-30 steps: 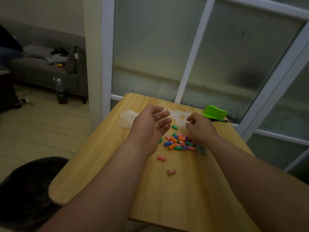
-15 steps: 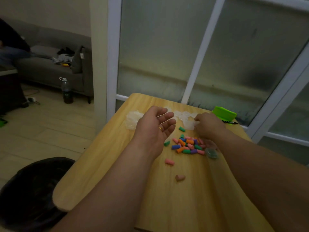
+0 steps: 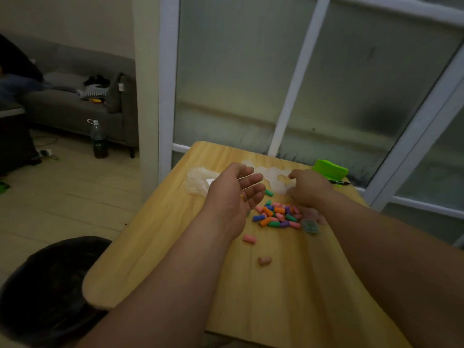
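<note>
A heap of small coloured pieces (image 3: pixel 277 216) in pink, orange, green, blue and purple lies on the wooden table (image 3: pixel 263 310). My left hand (image 3: pixel 234 194) hovers just left of the heap, fingers straight, palm turned inward, holding nothing. My right hand (image 3: pixel 310 189) sits at the heap's far right edge with its fingers curled down against crumpled clear plastic (image 3: pixel 275 177). What the fingers hold is hidden. One green piece (image 3: pixel 269 192) lies between the hands. Two pink pieces (image 3: pixel 249 238) (image 3: pixel 264 260) lie apart, nearer to me.
More clear plastic (image 3: pixel 198 180) lies behind my left hand. A small clear round container (image 3: pixel 310 226) sits under my right wrist. A green box (image 3: pixel 330 169) and a pen (image 3: pixel 339 182) are at the far right corner, by the window. A black bin (image 3: pixel 42 292) stands left of the table.
My right hand has shifted a little farther from me, onto the clear plastic. My left hand keeps its open pose beside the heap. The view has drifted slightly.
</note>
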Available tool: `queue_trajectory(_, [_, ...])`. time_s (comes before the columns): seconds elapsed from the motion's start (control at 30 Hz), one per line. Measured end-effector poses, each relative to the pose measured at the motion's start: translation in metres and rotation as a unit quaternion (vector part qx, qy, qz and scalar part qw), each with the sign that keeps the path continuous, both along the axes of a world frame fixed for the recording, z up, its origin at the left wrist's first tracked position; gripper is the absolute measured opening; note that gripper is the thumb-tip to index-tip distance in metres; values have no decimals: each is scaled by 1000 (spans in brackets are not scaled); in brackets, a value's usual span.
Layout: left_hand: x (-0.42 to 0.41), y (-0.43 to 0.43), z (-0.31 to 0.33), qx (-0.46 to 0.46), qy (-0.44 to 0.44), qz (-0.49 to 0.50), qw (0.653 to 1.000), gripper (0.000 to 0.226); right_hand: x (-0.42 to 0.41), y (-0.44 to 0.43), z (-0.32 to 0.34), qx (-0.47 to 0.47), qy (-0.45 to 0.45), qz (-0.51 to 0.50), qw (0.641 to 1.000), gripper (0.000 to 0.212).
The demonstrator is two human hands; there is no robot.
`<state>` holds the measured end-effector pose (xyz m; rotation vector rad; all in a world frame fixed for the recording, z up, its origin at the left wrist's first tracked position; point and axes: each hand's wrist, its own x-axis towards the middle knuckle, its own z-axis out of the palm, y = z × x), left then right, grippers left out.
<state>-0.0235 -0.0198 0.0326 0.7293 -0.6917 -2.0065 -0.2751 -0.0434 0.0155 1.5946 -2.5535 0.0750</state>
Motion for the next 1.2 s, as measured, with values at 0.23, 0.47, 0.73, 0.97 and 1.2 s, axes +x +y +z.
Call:
queue_trajectory(0.23, [-5,31,4,-44,-55,-34,997,25,24,46,18,-94,-66,19,993,34])
queue_trajectory(0.47, [13,60,-4,-171,-196,-37,965,21,89,134,14,-231,-221,58,946,18])
queue_trajectory(0.73, [49,95,-2,-223,-198,-210,931,28,149,189,1,-331,-322,130,877,20])
queue_trajectory(0.97, [56,101,-3,-227,-178,-213,933,33,157,202,-11,-297,-381,164,860,29])
queue_trajectory(1.2, [49,111,-20,-257,-186,-183,931,35,142,220,-3,-248,-548,64,796,11])
